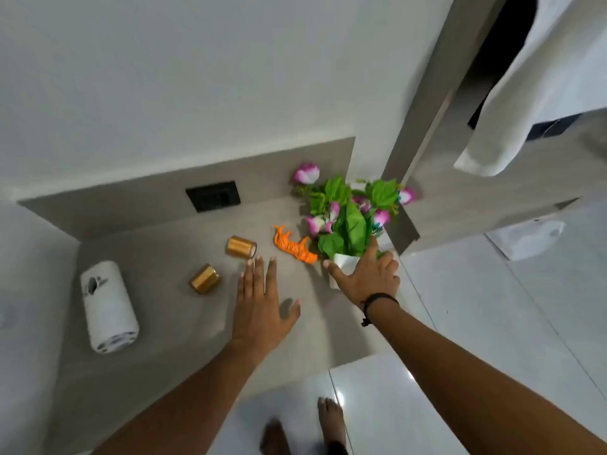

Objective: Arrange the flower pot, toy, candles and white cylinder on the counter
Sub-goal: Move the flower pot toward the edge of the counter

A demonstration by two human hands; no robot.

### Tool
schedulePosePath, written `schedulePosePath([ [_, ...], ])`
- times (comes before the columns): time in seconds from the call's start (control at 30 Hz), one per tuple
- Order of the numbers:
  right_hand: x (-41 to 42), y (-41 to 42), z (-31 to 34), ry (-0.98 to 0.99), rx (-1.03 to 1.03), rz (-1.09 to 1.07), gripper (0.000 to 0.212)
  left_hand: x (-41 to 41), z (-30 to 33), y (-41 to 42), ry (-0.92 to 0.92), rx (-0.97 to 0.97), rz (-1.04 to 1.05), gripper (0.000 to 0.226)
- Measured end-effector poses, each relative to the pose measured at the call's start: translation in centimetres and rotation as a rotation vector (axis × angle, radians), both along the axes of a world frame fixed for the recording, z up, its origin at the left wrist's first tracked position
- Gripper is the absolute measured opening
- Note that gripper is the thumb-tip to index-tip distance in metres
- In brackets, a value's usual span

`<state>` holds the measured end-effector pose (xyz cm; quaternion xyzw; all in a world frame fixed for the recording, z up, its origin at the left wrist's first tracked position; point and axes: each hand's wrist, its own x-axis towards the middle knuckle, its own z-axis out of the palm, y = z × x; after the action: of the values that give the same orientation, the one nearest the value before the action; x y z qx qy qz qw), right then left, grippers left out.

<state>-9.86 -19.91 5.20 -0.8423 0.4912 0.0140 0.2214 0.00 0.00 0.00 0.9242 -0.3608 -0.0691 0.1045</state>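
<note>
A white flower pot (345,259) with pink flowers and green leaves stands at the right end of the grey counter (170,323). My right hand (368,277) lies over the pot's front with fingers spread, thumb at its left rim, not closed around it. An orange tiger toy (294,246) lies on its side just left of the pot. Two gold candles lie tipped over, one (241,247) further back and one (204,279) nearer. My left hand (259,303) hovers flat and open just in front of the back candle. A white cylinder (108,307) lies on its side at the far left.
A black socket plate (213,196) sits in the backsplash behind the candles. A wall edge (423,126) rises right of the pot, and a white cloth (525,93) hangs beyond it. White floor tiles (492,307) and my bare feet (330,421) are below the counter's front edge.
</note>
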Motion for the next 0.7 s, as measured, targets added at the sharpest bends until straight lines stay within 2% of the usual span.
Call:
schedulePosePath([
  [0.07,-0.1,0.1,-2.3,-0.059,0.074,-0.088,0.123,-0.6,-2.6,0.5,0.025,0.058,0.034,0.103],
  [0.17,-0.3,0.2,-5.6,-0.239,0.172,-0.112,0.11,-1.4,-6.3,2.1,0.024,0.117,0.038,0.101],
  [0.23,-0.2,0.0,-6.9,-0.33,0.136,-0.122,0.101,-1.7,-7.6,2.6,0.012,0.137,0.027,0.099],
  [0.37,0.1,-1.0,-8.7,-0.537,0.067,-0.176,0.081,-1.6,-8.9,2.8,-0.022,0.124,0.026,0.099],
  [0.53,1.7,-2.8,-10.2,-0.77,0.14,-0.268,0.075,-1.6,-9.5,3.1,-0.057,0.088,0.032,0.098],
  [0.7,5.4,-4.9,-11.8,-0.906,0.16,-0.309,0.063,-1.4,-10.3,3.0,-0.075,0.073,0.035,0.102],
])
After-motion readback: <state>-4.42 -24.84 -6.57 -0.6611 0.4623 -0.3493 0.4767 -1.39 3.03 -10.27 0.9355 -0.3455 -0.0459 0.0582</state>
